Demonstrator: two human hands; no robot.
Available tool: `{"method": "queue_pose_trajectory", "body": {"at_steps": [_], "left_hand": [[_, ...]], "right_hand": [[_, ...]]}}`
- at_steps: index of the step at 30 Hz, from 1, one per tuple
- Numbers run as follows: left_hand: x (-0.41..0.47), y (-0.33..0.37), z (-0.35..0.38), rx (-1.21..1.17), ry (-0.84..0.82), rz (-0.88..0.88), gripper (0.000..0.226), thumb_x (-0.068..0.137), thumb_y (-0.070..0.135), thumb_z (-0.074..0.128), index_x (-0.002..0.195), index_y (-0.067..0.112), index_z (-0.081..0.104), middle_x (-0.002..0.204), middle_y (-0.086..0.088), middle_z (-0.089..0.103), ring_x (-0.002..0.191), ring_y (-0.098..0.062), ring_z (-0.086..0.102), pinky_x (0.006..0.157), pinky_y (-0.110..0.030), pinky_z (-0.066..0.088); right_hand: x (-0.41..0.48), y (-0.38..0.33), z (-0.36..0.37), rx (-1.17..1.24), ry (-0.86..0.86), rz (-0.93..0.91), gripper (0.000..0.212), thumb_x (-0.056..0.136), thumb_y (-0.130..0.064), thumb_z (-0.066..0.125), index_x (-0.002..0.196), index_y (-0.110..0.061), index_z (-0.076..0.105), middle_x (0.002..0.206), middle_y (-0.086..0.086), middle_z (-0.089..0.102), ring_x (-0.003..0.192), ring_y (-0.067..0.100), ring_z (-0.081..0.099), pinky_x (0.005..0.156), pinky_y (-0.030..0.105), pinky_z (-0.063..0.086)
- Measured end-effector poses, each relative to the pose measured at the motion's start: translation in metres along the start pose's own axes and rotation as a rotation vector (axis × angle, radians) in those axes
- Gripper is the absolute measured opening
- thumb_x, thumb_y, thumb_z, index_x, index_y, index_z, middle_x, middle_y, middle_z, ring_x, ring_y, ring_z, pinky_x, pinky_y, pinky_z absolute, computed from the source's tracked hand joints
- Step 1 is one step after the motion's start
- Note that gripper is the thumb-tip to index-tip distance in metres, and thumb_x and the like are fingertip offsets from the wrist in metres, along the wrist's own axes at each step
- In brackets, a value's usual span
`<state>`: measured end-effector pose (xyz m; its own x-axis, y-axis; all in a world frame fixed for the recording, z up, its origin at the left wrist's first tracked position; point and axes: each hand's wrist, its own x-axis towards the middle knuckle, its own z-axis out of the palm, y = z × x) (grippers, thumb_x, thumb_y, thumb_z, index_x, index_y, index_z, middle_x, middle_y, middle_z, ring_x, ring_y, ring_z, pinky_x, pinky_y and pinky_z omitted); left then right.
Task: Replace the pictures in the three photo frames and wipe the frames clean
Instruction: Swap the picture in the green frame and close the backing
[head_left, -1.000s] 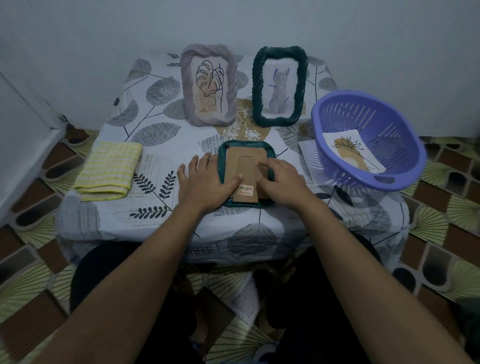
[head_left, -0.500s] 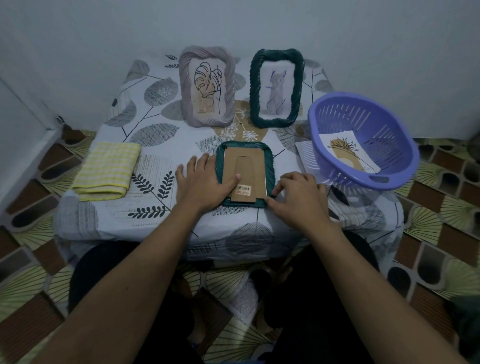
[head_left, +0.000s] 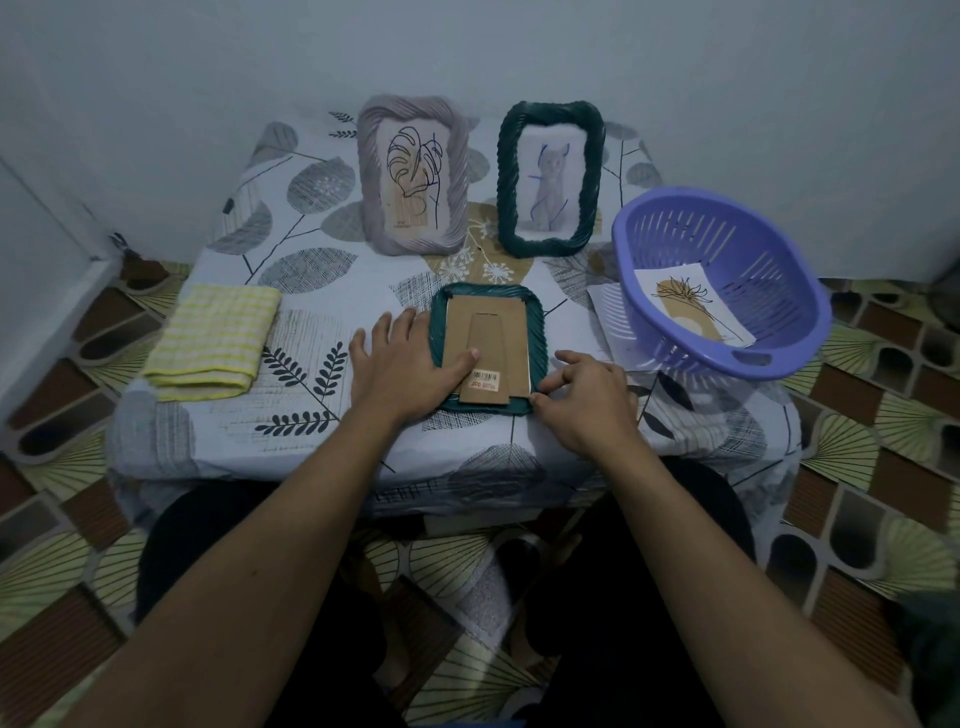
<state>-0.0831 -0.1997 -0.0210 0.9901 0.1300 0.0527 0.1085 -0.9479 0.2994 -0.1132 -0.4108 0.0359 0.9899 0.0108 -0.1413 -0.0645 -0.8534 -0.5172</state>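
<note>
Face-down teal frame (head_left: 538, 332), mid counter (head_left: 322, 275).
Left grip (head_left: 400, 364) flat, fingers straight, thumb on cardboard back (head_left: 498, 322); right grip (head_left: 587, 400) pinches the frame's near-right corner (fingers curled).

Left hand (head_left: 400, 364) flat on face-down green frame (head_left: 493, 322); right hand (head_left: 587, 400) pinches its near-right corner.

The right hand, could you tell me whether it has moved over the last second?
Yes. The right hand slid off the cardboard backing toward the person and rightward, to the near right corner of the face-down frame.
</note>
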Motion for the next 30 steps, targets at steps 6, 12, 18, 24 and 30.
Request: {"method": "queue_pose_trajectory", "body": {"at_steps": [6,12,18,24,30], "left_hand": [[0.0,0.0,0.0,0.009,-0.003,0.002,0.096,0.082,0.085,0.022,0.155,0.024,0.023,0.164,-0.005,0.022,0.151,-0.027,0.015,0.119,-0.057,0.007],[0.0,-0.001,0.0,0.006,-0.002,-0.001,0.096,0.082,0.085,0.023,0.155,0.023,0.023,0.164,-0.004,0.021,0.151,-0.027,0.014,0.12,-0.057,0.007],[0.001,0.0,0.001,0.014,-0.004,-0.013,0.096,0.082,0.086,0.023,0.155,0.023,0.023,0.164,-0.003,0.021,0.151,-0.026,0.014,0.119,-0.057,0.008],[0.0,0.0,0.0,0.016,-0.003,-0.007,0.096,0.082,0.086,0.022,0.155,0.024,0.023,0.164,-0.004,0.021,0.151,-0.027,0.014,0.12,-0.057,0.007],[0.0,0.0,0.0,0.005,-0.008,-0.007,0.096,0.082,0.086,0.023,0.155,0.024,0.023,0.164,-0.003,0.021,0.151,-0.027,0.014,0.12,-0.057,0.007]], "right_hand": [[0.001,0.002,0.001,0.032,-0.036,-0.024,0.006,0.088,-0.03,0.07,0.09,-0.036,0.071,0.15,-0.018,0.043,0.141,0.022,0.026,0.11,0.043,0.025],[0.003,0.002,0.003,-0.011,-0.06,-0.079,0.016,0.091,-0.027,0.065,0.099,-0.038,0.072,0.154,-0.019,0.037,0.143,0.019,0.018,0.109,0.043,0.022],[0.0,-0.006,0.01,-0.08,-0.095,-0.165,0.033,0.093,-0.017,0.054,0.077,-0.043,0.065,0.152,-0.021,0.039,0.143,0.02,0.018,0.108,0.041,0.018],[0.003,-0.003,0.001,-0.129,0.013,-0.134,0.023,0.085,-0.03,0.068,0.106,-0.038,0.062,0.136,-0.012,0.05,0.134,0.019,0.029,0.101,0.04,0.024],[0.006,0.001,-0.005,-0.218,0.022,-0.06,0.011,0.082,-0.048,0.07,0.084,-0.039,0.074,0.127,-0.015,0.056,0.128,0.021,0.033,0.096,0.04,0.025]]}}
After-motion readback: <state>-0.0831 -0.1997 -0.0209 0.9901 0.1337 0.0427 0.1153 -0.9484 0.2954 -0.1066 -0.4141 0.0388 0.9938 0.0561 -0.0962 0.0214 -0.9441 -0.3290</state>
